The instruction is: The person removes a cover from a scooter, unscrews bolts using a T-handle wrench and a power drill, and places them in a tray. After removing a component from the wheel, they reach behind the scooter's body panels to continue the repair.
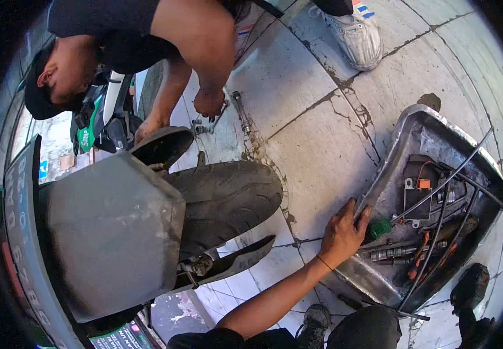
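Note:
My left hand (342, 235) is closed on the left rim of a worn metal tray (388, 168), with its fingers along the edge. Just to its right in the tray lies a screwdriver with a green handle (380, 228), its long shaft pointing up and right. Sockets (392, 253), a part with an orange connector (424, 184), orange-handled pliers (419, 256) and long thin metal bars (436, 238) also lie in the tray. My right hand is not in view.
A motorcycle's rear tire (228, 200) and grey rear box (112, 232) fill the left. Beyond them a co-worker bends down, one hand (209, 103) near tools (203, 127) on the tiled floor (315, 145). A white shoe (359, 38) stands at the top.

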`<state>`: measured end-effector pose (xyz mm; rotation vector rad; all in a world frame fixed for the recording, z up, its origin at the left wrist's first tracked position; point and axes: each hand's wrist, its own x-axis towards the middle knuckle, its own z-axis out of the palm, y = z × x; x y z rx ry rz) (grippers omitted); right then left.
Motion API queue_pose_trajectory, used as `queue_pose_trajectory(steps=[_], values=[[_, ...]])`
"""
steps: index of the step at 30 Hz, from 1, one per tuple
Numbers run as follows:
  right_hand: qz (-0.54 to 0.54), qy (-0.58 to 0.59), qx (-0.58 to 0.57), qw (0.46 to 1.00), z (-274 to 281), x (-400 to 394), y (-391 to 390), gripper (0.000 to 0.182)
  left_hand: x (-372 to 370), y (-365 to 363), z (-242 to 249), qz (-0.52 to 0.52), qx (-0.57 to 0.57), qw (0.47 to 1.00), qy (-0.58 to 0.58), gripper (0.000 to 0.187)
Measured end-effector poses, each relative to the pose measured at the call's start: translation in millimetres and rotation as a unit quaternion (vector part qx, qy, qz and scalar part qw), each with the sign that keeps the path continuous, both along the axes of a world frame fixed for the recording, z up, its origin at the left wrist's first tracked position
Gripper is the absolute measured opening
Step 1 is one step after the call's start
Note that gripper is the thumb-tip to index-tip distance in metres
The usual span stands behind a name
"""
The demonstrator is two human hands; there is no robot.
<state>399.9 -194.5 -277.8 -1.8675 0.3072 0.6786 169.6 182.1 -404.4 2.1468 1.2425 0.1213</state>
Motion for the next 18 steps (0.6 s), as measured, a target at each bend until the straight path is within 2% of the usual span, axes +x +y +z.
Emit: queue_pose_trajectory(steps=[3, 18], values=[[-0.001, 0.004, 0.0, 1.0, -0.9, 0.0, 0.6, 0.058, 0.1, 1.1, 0.7, 0.002, -0.026, 1.0, 0.008, 0.048], [0.001, 0.014, -0.003, 1.0, -5.5, 1.5, -1.2, 0.059, -2.0, -1.6, 0.1, -0.001, -0.007, 1.0, 0.028, 0.054]])
